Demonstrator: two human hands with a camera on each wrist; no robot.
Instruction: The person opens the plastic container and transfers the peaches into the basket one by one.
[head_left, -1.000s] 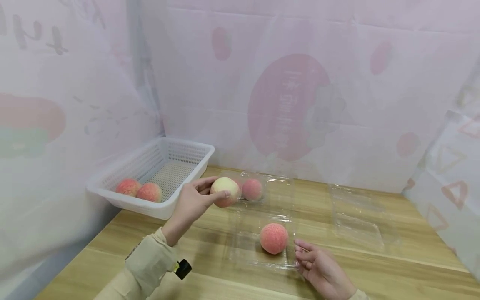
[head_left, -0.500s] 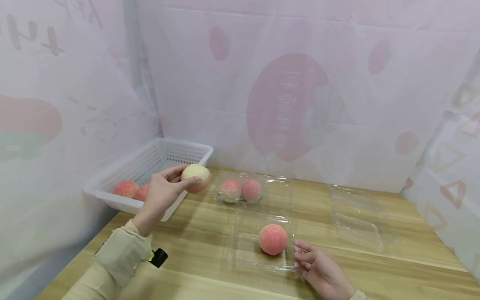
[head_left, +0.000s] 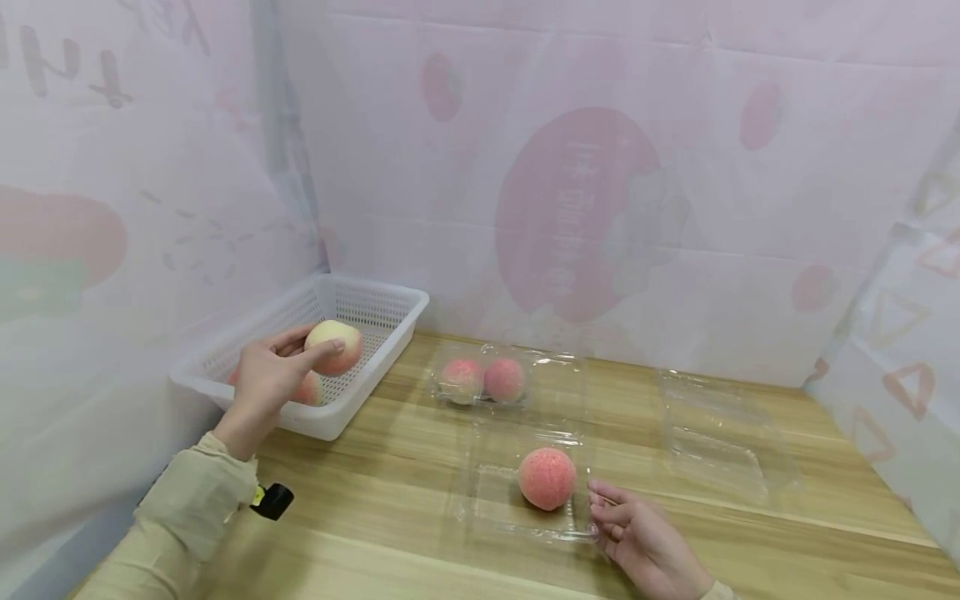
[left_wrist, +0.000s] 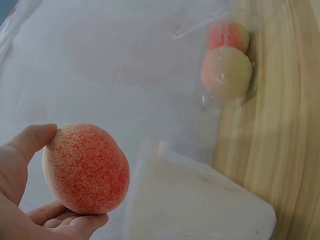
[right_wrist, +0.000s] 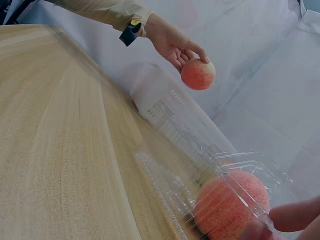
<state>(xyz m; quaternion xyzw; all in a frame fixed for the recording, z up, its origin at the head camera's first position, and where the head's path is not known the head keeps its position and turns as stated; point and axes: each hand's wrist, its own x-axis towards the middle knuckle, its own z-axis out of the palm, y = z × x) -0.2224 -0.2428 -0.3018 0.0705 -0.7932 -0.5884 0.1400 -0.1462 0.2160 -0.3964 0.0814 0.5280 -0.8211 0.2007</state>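
Peach (head_left: 334,347) gripped in left hand (head_left: 264,382) above basket (head_left: 390,297); right hand (head_left: 637,537) relaxed beside clamshell (head_left: 495,500).

The basket (head_left: 375,329) sits at the table's (head_left: 390,533) back left with the left hand (head_left: 262,379) holding a peach (head_left: 334,347) over it, 2 boxed peaches (head_left: 483,380) to its right, and 1 peach in the tray (head_left: 525,521) nearest the right hand (head_left: 637,537).

Empty clear box (head_left: 716,446); closed box w/ 2 peaches (head_left: 483,381).
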